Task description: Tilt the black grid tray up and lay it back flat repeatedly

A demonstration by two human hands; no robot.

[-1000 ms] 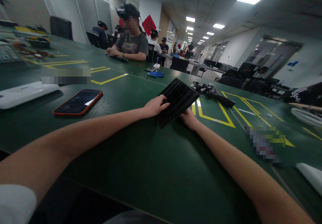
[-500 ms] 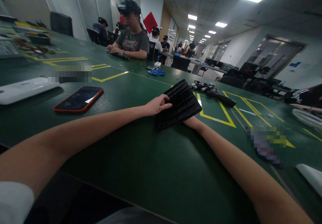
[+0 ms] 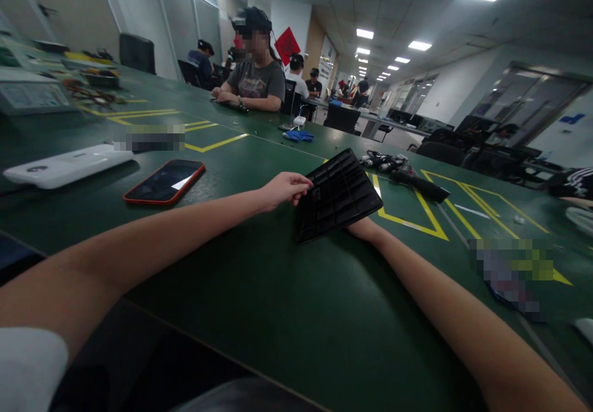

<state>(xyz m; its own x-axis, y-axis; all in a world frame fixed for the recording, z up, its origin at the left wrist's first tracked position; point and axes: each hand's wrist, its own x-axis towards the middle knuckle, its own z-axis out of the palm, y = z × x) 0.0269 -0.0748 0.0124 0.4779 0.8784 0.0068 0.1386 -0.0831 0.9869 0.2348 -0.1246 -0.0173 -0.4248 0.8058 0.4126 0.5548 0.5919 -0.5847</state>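
A black ribbed plastic panel is tilted above the green table, its gridded underside facing me. My left hand pinches the panel's left edge with curled fingers. My right hand is under the panel's lower right edge; its fingers are hidden behind the panel and only the wrist shows.
A red-cased phone and a white flat device lie to the left. A black tool with cables lies beyond the panel by yellow floor-tape markings. A seated person works across the table; blue gloves lie nearby.
The panel has been turned over and tipped up, so its ribbed grid side now faces me. My left fingers slid from on top of it to its left edge. The view shifted slightly.
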